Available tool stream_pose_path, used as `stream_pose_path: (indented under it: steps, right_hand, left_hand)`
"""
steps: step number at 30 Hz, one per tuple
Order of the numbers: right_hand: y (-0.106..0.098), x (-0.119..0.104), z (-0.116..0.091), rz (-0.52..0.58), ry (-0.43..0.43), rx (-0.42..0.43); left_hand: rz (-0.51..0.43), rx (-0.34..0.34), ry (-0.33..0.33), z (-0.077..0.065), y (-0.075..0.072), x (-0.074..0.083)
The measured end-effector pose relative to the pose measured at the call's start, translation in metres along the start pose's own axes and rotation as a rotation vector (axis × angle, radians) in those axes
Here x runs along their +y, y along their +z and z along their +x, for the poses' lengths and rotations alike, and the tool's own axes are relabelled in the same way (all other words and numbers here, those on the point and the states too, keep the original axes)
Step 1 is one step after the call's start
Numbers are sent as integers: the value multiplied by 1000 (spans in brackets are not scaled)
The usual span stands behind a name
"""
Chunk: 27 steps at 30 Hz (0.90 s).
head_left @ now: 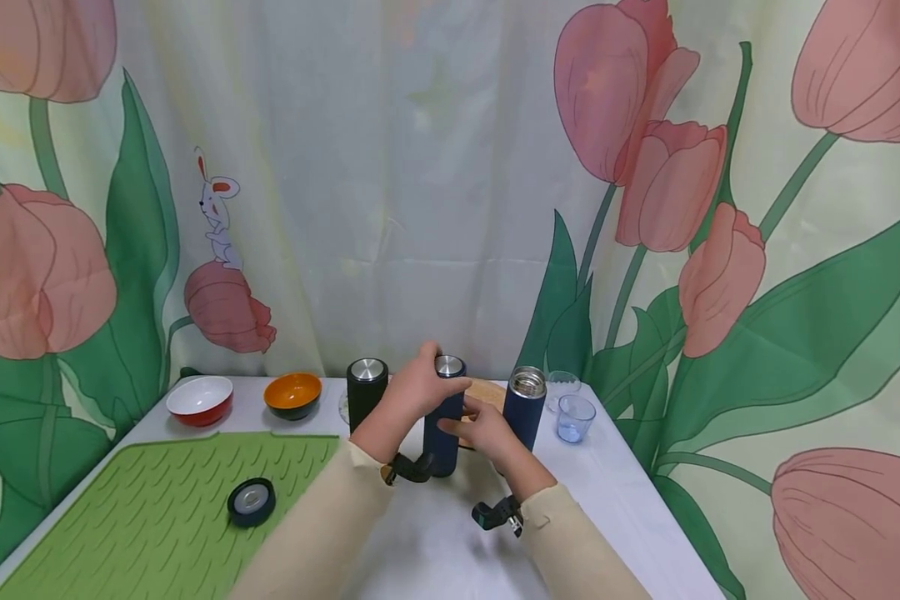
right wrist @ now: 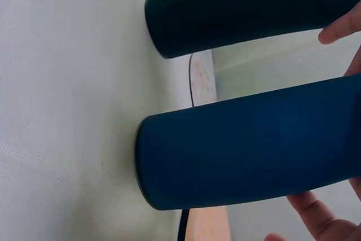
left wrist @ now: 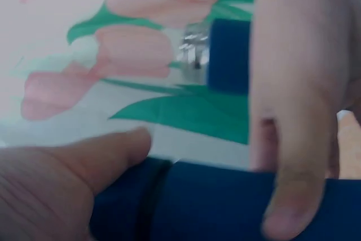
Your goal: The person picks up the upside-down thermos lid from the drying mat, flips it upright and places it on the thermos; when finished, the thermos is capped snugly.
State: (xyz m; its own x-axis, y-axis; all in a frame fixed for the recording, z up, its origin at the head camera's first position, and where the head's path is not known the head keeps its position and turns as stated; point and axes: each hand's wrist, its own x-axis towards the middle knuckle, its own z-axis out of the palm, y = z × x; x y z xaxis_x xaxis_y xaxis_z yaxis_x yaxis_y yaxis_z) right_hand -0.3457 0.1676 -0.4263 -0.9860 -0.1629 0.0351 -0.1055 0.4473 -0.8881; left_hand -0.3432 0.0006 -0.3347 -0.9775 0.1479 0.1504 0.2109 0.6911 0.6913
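Observation:
A dark blue thermos flask (head_left: 441,450) stands upright in the middle of the table. My left hand (head_left: 420,387) grips its lid (head_left: 450,365) from above, its thumb along the side in the left wrist view. Lower down, my right hand (head_left: 489,432) holds the flask's body, with a thumb (left wrist: 290,218) pressed on it. The lid sits on the flask, a dark seam (left wrist: 151,196) below it. To the right is a second blue flask (head_left: 523,417), lidless, its steel mouth showing. A black flask (head_left: 367,392) with its lid on stands to the left.
A loose black lid (head_left: 251,502) lies on the green mat (head_left: 157,517) at left. Behind the mat are a red bowl (head_left: 201,404) and an orange bowl (head_left: 292,393). A bluish glass (head_left: 574,418) stands at right, and a round wooden board (head_left: 487,390) lies behind the flasks.

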Motion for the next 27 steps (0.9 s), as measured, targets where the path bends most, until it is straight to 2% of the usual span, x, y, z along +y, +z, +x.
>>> stream_pose_path:
  steps: [4,7,11,15,19,23,27]
  right_hand:
    - [-1,-1,0,-19,-3,4]
    - [-2,-1,1,-20,2,8]
    - [-1,0,2,-14,5,2]
    - [1,2,1,7,20,-5]
    - [1,3,-1,10,24,1]
    - [1,3,0,3,17,-1]
    - [0,1,1,-14,3,-7]
  left_hand:
    - [-90,-97,31,3,-12,-3]
    - [-131,-137,45,4,-15,-3]
    - [-48,-92,50,2,-10,-3]
    - [49,10,-9,-3,2,2]
    - [77,69,-59,-6,10,9]
    - [54,65,-39,-7,9,8]
    - [-49,-10,10,-4,1,1]
